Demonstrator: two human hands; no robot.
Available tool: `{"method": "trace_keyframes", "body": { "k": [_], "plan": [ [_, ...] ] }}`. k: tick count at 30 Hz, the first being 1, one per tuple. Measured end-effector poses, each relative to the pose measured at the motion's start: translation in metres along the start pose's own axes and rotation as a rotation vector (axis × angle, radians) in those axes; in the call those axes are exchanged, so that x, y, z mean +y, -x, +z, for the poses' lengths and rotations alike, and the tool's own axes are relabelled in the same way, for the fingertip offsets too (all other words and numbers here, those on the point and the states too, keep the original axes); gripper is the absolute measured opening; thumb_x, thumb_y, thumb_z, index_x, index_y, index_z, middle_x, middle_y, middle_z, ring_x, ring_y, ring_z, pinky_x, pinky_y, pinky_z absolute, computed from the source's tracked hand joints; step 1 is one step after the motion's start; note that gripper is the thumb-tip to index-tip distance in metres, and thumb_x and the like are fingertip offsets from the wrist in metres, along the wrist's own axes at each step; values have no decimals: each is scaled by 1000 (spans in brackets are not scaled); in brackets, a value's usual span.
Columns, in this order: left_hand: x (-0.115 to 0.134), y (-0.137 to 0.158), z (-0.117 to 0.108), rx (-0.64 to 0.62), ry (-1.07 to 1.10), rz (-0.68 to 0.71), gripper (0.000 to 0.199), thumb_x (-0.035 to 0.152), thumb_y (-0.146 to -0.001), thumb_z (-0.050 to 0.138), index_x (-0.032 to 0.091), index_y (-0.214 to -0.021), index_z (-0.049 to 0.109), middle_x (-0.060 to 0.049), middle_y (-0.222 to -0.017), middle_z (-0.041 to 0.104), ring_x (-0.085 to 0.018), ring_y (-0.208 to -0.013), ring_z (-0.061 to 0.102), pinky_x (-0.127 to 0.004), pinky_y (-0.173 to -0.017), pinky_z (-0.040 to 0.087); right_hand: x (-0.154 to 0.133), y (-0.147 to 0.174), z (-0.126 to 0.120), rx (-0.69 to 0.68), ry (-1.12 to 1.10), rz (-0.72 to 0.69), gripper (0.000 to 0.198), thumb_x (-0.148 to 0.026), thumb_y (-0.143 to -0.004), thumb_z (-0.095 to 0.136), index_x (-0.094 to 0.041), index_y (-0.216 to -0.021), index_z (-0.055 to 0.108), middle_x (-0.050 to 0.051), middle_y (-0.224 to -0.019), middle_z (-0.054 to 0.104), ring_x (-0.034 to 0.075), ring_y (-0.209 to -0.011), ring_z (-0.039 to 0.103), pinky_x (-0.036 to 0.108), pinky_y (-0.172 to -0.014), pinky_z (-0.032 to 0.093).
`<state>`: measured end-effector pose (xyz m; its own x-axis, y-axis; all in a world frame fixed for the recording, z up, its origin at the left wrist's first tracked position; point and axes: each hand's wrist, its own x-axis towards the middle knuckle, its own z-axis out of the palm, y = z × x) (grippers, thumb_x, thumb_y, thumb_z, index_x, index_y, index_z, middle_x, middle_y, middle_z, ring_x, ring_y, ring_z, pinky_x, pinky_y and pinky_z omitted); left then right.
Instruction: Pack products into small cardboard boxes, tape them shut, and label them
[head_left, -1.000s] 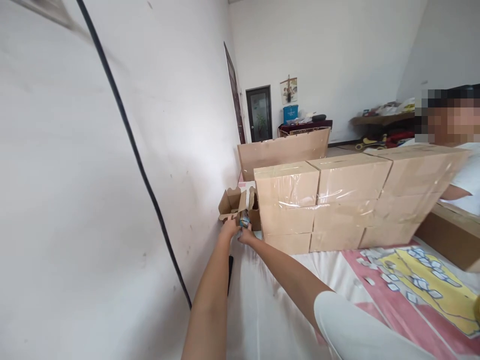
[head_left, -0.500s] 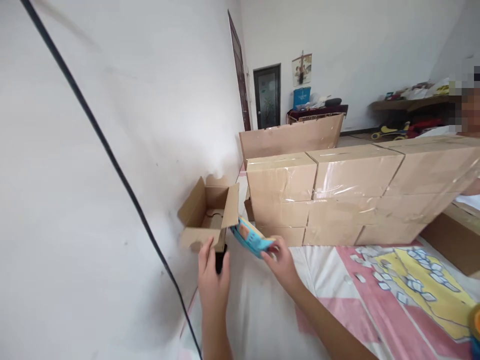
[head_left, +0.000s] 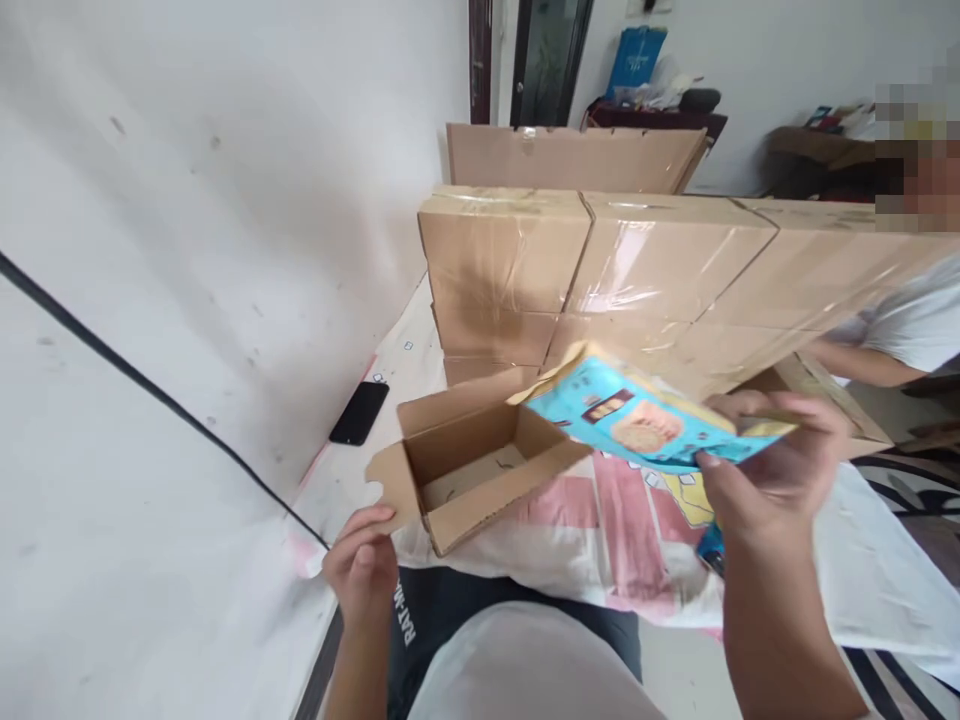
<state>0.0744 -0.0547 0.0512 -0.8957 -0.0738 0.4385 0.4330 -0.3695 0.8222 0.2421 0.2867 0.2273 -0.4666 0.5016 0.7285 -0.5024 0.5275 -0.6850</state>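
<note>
My right hand (head_left: 780,470) grips one end of a light-blue snack packet (head_left: 652,415) with yellow edges and a picture of food on its front. The packet is tilted in the air over the right end of an open cardboard box (head_left: 480,515). That box stands on the covered surface with its flaps spread, and a dark thin strand lies on its bottom. At its near left corner my left hand (head_left: 364,560) pinches the notched end flap (head_left: 397,480) between thumb and fingers.
A black phone (head_left: 360,413) lies near the white wall. Taped cardboard boxes (head_left: 502,260) stand stacked in a row behind. Another person's arm (head_left: 862,360) shows at the right, beside an open carton (head_left: 832,400). A blue object (head_left: 710,548) is partly hidden by my right forearm.
The open box has come nearer to me, away from the wall, uncovering the phone. The packet has risen and moved right with my right hand. My view has tilted down.
</note>
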Motion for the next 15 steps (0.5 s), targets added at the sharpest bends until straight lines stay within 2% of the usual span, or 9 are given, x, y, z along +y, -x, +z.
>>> {"method": "trace_keyframes", "body": {
  "k": [2, 5, 7, 9, 11, 13, 15],
  "plan": [
    [-14, 7, 16, -51, 46, -102, 38, 56, -81, 67, 22, -63, 68, -4, -80, 71, -19, -79, 68, -37, -74, 59, -2, 0, 4, -318, 127, 48, 40, -14, -77, 75, -30, -109, 57, 2, -92, 61, 21, -84, 61, 36, -77, 51],
    [-32, 17, 28, -115, 67, -237, 50, 55, -86, 59, 21, -49, 57, -5, -71, 67, -23, -84, 70, -43, -77, 60, 11, 18, 14, -870, 366, 287, 17, -19, -87, 67, -29, -100, 60, 4, -96, 67, 22, -83, 64, 34, -69, 52],
    [-39, 22, 26, -118, 76, -297, 52, 51, -87, 58, 21, -46, 54, -5, -70, 66, -25, -95, 70, -45, -86, 59, 21, 38, 23, -1076, 439, 363, 10, -21, -90, 61, -29, -94, 65, 4, -92, 70, 22, -78, 65, 35, -65, 52],
    [-43, 23, 18, -94, 79, -323, 50, 48, -87, 58, 21, -45, 54, -3, -70, 67, -25, -103, 69, -45, -96, 56, 28, 56, 30, -1106, 428, 343, 15, -22, -92, 56, -29, -91, 70, 5, -99, 73, 24, -85, 68, 38, -72, 55],
    [-43, 21, 8, -75, 71, -336, 50, 47, -86, 59, 21, -44, 54, -3, -71, 68, -25, -105, 69, -46, -101, 53, 27, 69, 33, -1095, 392, 308, 22, -23, -96, 52, -30, -99, 73, 5, -114, 73, 26, -100, 68, 42, -84, 56],
    [-40, 20, -1, -73, 48, -353, 47, 44, -85, 62, 21, -44, 55, -3, -75, 71, -26, -106, 69, -46, -101, 52, 23, 74, 30, -1120, 372, 304, 27, -25, -100, 49, -33, -113, 71, 3, -118, 72, 26, -105, 67, 43, -91, 55],
    [-33, 20, -6, -78, 22, -373, 44, 41, -85, 64, 20, -48, 56, -5, -91, 75, -26, -106, 69, -45, -98, 54, 18, 77, 23, -1083, 399, 284, 28, -26, -100, 51, -34, -120, 69, 3, -117, 72, 26, -109, 66, 45, -98, 53]
  ]
}}
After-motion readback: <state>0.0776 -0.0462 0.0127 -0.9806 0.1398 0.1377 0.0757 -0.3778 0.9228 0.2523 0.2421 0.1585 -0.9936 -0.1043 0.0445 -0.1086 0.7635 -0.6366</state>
